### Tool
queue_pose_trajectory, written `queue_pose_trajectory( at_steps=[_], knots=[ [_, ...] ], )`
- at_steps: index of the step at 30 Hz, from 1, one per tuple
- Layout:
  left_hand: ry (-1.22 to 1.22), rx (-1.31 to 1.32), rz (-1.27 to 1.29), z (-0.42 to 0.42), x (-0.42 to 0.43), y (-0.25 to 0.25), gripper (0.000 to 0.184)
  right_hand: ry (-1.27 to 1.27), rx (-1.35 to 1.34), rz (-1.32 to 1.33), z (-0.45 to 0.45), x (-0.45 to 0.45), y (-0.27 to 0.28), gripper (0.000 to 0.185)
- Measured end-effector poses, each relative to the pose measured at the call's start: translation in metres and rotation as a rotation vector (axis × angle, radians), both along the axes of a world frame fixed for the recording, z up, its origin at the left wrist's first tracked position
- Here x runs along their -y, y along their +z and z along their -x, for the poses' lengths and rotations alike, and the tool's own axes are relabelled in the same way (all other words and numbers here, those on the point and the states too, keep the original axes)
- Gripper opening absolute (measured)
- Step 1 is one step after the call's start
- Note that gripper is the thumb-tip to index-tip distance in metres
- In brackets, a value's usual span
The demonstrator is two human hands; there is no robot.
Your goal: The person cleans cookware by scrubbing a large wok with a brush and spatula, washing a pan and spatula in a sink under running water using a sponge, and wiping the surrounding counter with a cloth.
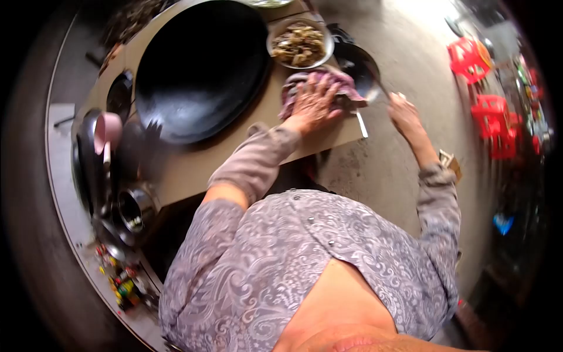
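My left hand [315,104] lies flat with spread fingers on a crumpled purple-and-grey cloth [352,88] at the counter's corner. My right hand [404,114] is closed round a thin handle, out beyond the counter edge. That handle appears to belong to a dark pan [355,66], partly hidden behind the cloth and a bowl. Just beyond my left hand stands the white bowl [271,47], full of brownish chopped food [299,44]. A pale strip, perhaps a utensil handle [362,124], sticks out from under the cloth.
A very large black wok [202,76] is set into the tan counter [199,176]. On the left are a pink ladle [107,130], a metal pot [135,208] and small colourful items [124,287]. Red plastic stools [491,117] stand on the concrete floor [416,53] at right.
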State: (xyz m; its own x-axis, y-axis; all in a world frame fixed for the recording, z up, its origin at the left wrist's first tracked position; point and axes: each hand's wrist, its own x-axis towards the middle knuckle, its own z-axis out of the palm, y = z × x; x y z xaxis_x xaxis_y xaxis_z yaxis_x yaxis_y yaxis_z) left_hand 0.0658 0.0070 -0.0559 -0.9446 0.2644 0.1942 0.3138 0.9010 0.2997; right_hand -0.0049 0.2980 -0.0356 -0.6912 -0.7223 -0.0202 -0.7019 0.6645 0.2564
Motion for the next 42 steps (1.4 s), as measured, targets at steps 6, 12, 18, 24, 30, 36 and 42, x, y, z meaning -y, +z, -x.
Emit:
queue_pose_trajectory(
  at_steps=[6,12,18,24,30,36,42],
  knots=[
    [0.142,0.035,-0.013,0.05,-0.042,-0.011,0.068,-0.312,0.214,0.263,-0.024,0.022,0.043,0.019],
    [-0.048,-0.135,0.006,0.006,-0.003,-0.001,0.044,-0.177,0.237,0.199,-0.032,0.097,0.064,0.019],
    [-0.149,-0.205,-0.071,-0.13,0.089,-0.002,0.046,0.042,0.251,0.066,-0.012,0.151,-0.008,0.015],
    [0.266,-0.12,-0.032,-0.271,0.203,0.006,0.048,-0.1,0.25,0.002,-0.037,0.198,0.01,0.022],
    [0.753,-0.025,0.08,-0.356,0.268,0.017,0.044,0.664,0.307,0.463,-0.133,0.406,0.058,0.042],
    [0.877,-0.063,-0.094,-0.409,0.276,0.021,0.034,1.008,-0.078,0.598,-0.23,0.632,0.016,0.042],
    [1.083,-0.268,-0.43,-0.423,0.27,0.071,0.025,1.019,-0.006,0.363,-0.236,0.65,0.005,0.03]
  ],
)
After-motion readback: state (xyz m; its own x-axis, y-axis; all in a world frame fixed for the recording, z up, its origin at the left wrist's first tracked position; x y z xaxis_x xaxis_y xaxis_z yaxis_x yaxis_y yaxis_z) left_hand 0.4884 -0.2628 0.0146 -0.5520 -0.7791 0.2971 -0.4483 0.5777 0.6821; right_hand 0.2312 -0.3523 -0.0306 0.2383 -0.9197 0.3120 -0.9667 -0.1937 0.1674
